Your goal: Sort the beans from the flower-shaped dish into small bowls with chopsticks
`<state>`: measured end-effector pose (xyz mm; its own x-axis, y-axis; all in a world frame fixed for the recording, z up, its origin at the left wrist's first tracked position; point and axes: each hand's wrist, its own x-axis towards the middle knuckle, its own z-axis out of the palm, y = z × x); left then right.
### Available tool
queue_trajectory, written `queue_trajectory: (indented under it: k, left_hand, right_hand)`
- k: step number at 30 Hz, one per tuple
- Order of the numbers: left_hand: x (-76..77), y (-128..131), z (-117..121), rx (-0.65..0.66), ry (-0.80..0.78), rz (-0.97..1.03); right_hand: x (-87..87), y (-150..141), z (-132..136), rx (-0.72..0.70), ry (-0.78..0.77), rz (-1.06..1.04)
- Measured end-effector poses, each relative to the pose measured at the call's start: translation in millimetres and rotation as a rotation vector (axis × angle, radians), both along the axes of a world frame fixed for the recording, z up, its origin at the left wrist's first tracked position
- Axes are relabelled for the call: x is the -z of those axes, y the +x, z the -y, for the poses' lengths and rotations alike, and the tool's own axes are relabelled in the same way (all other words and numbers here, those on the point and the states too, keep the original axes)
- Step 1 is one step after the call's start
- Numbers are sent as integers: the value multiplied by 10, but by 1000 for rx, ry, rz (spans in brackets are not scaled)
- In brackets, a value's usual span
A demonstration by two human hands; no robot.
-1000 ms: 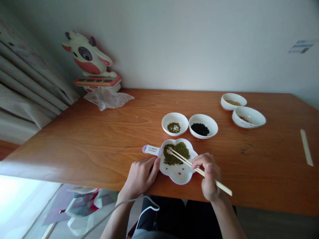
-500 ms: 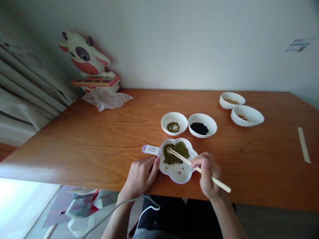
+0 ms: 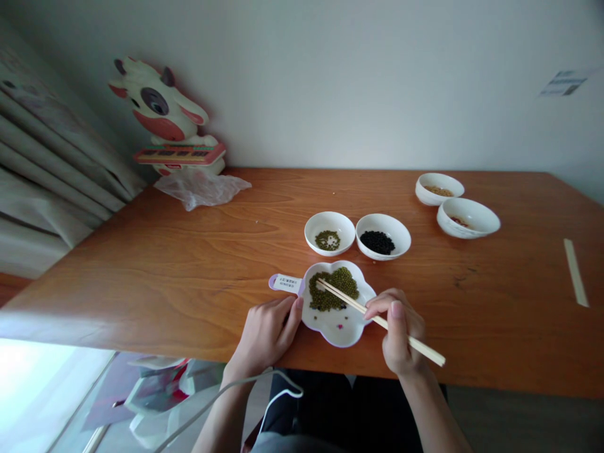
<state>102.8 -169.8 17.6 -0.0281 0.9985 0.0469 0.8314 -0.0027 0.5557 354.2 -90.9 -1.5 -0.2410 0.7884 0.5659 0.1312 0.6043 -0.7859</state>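
A white flower-shaped dish point(image 3: 340, 327) with a lilac handle tab sits near the table's front edge and holds a heap of green beans point(image 3: 333, 289). My right hand point(image 3: 399, 333) is closed on a pair of wooden chopsticks point(image 3: 358, 306), whose tips rest in the green beans. My left hand point(image 3: 267, 333) lies on the table with its fingers together, touching the dish's left rim. Just behind the dish stand a small white bowl of green beans point(image 3: 329, 233) and a white bowl of black beans point(image 3: 382, 236).
Two more white bowls point(image 3: 457, 204) stand at the back right of the wooden table point(image 3: 165, 270). A cow-shaped toy point(image 3: 170, 123) and a crumpled plastic bag point(image 3: 201, 187) sit at the back left. A paper chopstick sleeve point(image 3: 576, 272) lies at the far right. Curtains hang at left.
My right hand has shifted slightly with the chopsticks, whose tips stay in the green beans. My left hand has not moved.
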Motion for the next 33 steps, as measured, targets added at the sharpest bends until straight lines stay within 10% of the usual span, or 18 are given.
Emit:
queue_trajectory:
  k: [33]
  left_hand:
    - [1, 3, 7, 0, 15, -6]
  right_hand:
    - [-30, 15, -12, -15, -20, 17]
